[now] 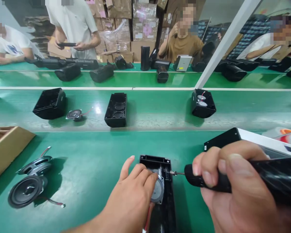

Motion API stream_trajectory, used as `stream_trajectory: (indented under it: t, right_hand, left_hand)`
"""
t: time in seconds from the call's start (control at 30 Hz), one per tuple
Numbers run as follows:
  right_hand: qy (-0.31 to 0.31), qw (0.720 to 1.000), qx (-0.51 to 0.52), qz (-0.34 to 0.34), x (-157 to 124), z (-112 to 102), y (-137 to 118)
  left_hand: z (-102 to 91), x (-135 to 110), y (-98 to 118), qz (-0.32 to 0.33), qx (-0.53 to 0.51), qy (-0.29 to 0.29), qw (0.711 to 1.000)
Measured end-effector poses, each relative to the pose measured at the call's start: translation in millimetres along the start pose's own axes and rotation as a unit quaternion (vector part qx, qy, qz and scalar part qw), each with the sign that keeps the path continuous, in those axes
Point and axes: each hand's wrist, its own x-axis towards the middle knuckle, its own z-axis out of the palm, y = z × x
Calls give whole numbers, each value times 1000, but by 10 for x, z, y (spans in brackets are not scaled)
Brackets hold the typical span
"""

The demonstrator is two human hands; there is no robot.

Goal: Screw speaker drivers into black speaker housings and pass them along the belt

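Speaker housing (155, 159), black plastic, lying open side up on the green tabletop (92, 152), directly before us. We list our left hand (129, 194) open, fingers pressing on the round speaker driver (158, 191) seated inside the housing. Our right hand (223, 174) closed around a black electric screwdriver (208, 176), its metal bit (176, 173) at the housing's edge. Two loose wired drivers (30, 184) lying farther left, near a cardboard tray (5, 145).

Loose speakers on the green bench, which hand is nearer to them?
Left. The left hand rests on a black speaker housing, right of the loose speakers; the right hand is farther right, gripping an electric screwdriver.
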Motion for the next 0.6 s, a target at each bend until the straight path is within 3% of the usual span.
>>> stream_trajectory:
  t: [0.1, 0.4, 0.6]
  right_hand:
    - [33, 999, 30, 21, -25, 85, 75]
    - [-39, 996, 64, 52, -17, 96, 282]
    - [-68, 995, 71, 35, -63, 67, 383]
  left_hand:
    - [42, -25, -27, -7, 17, -8, 1000]
    - [16, -1, -9, -2, 44, -28, 999]
    - [4, -10, -6, -4, 53, -36, 998]
